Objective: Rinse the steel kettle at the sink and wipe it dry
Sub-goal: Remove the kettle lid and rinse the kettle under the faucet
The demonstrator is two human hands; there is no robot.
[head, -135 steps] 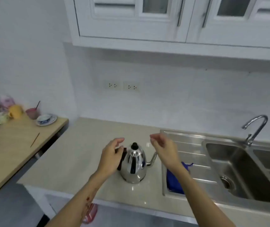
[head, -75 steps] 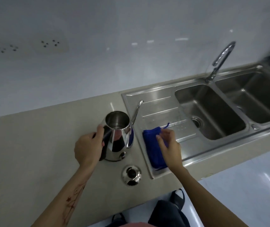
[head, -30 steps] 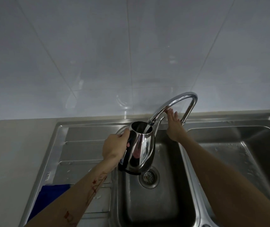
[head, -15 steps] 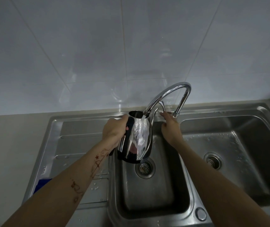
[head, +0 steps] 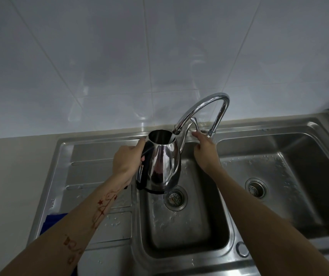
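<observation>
The lidless steel kettle (head: 164,166) hangs upright over the left sink basin (head: 185,222), its open mouth right under the outlet of the curved chrome tap (head: 203,108). My left hand (head: 126,160) is shut on the kettle's black handle. My right hand (head: 204,148) reaches to the tap's base, fingers on the small tap lever (head: 194,121). The kettle's thin spout rises between the kettle body and my right hand. A blue cloth (head: 55,218) lies on the draining board, partly hidden by my left forearm.
The right sink basin (head: 279,176) is wet, with its own drain. The ribbed steel draining board (head: 91,176) lies left of the basins, beige countertop (head: 10,176) beyond it. White tiled wall stands close behind the tap. A dark object shows at the far right edge.
The kettle was carried from the counter, lid off, to the tap. In the last half second it has stayed under the outlet and my right hand has stayed at the lever.
</observation>
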